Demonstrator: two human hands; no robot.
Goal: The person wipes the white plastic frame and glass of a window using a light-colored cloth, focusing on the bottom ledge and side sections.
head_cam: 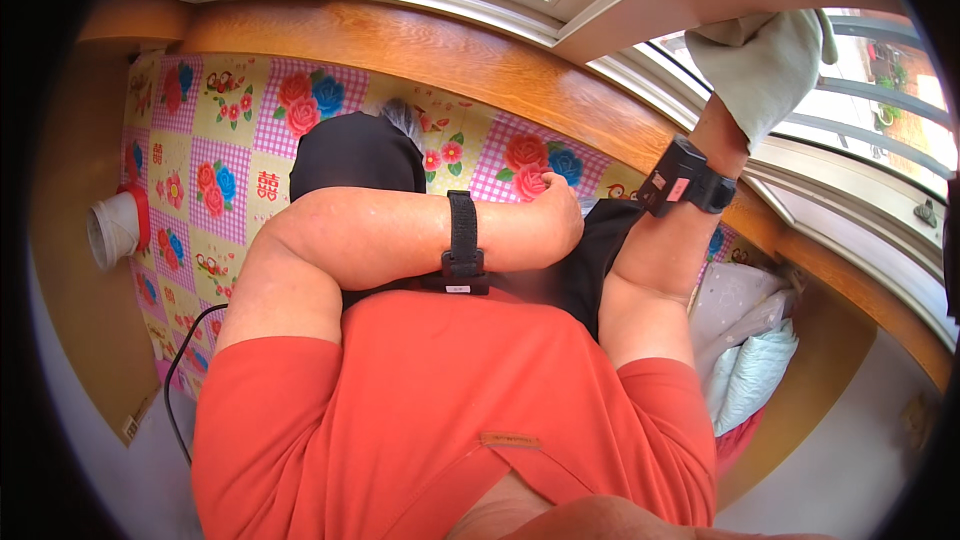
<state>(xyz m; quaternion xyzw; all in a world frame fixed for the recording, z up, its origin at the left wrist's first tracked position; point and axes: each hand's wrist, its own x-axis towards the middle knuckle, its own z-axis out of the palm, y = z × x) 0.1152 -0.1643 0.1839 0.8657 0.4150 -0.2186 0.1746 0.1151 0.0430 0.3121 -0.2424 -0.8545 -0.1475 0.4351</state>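
My right hand is hidden under a pale grey-green cloth (772,75), raised to the sliding window (810,101) at the upper right. The cloth drapes over the fingers and hangs past the wrist. In front of my body my left hand (559,214) is bent across, beside my right knee, with its fingers curled and mostly hidden from above. Nothing shows in it. Each forearm wears a black strap with a small box, one on the left wrist (465,255) and one on the right wrist (679,176). My knees (356,154) are in black fabric.
A wooden sill (420,37) runs below the white window frames (465,4). Flower-patterned sheeting (217,172) lies under me. At the left stands a white container with a red rim (116,229), near a black cable (171,382). Folded pale-blue bedding (757,371) lies at the right.
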